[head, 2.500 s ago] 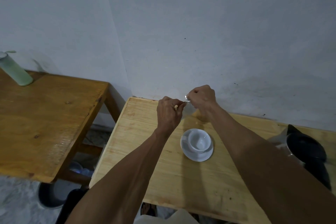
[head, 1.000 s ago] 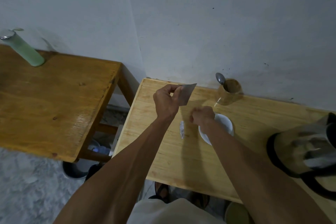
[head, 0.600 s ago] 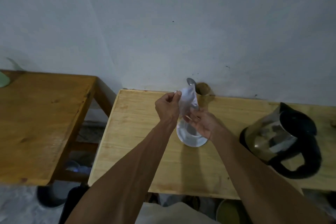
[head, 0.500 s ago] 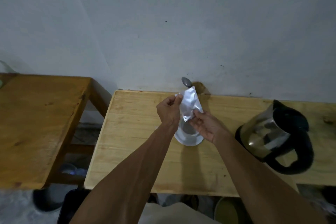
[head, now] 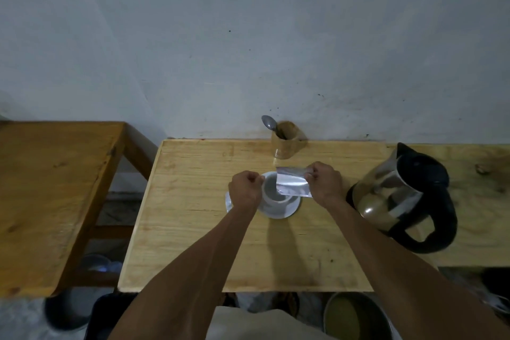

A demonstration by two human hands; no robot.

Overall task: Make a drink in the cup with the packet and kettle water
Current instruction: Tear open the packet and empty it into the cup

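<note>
A white cup (head: 271,194) stands on a white saucer (head: 287,211) in the middle of the light wooden table (head: 193,229). My right hand (head: 325,183) pinches a silver packet (head: 291,183) by its right end and holds it sideways, with its left end over the cup's mouth. My left hand (head: 245,194) is curled at the cup's left rim, fingers pinched against it. A black and steel kettle (head: 400,196) stands to the right of the cup, handle toward me. What is inside the cup is hidden by the packet.
A wooden holder (head: 287,145) with a spoon (head: 269,122) stands at the wall behind the cup. A torn silver strip (head: 228,201) lies on the table under my left hand. A darker wooden table (head: 55,188) is on the left. Pots (head: 356,317) sit on the floor below.
The packet went from upright between both hands to my right hand alone, laid sideways over the cup. My left hand let go of it and dropped to the cup's rim.
</note>
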